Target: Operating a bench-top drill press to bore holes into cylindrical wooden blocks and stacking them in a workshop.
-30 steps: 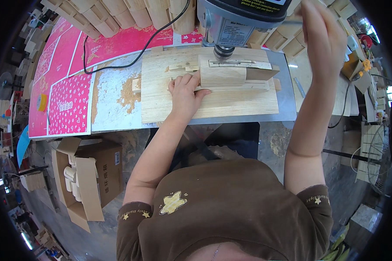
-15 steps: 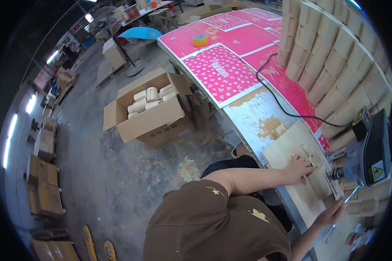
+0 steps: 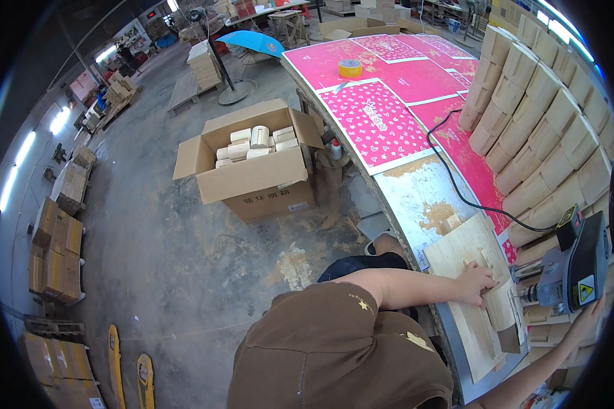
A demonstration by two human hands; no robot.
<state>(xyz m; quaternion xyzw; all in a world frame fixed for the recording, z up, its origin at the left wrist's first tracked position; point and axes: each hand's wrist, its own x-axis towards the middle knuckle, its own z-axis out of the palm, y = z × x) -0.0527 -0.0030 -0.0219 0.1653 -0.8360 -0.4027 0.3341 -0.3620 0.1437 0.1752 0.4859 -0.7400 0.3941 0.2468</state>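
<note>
My left hand point(image 3: 475, 283) is closed, its fingers curled over the edge of a pale, curved wooden block point(image 3: 502, 308). The block lies on a flat plywood board point(image 3: 460, 249) with wooden strips fixed on it. Right beside the block is the chuck of a dark drill press point(image 3: 585, 262) with a yellow warning label. My right hand point(image 3: 587, 317) reaches up against the near edge of the machine's housing; its fingers are mostly hidden there.
Rows of stacked wooden blocks point(image 3: 532, 129) stand behind the machine. A black cable point(image 3: 450, 174) crosses the pink-sheeted table point(image 3: 423, 95), where a yellow tape roll point(image 3: 350, 67) sits. On the floor, an open carton point(image 3: 252, 180) holds more blocks. Yellow pallet-jack forks point(image 3: 145, 382) lie lower left.
My right hand has left the drill press's metal lever and moved up and right to the housing. My left hand stays on the block. The whole view has shifted slightly.
</note>
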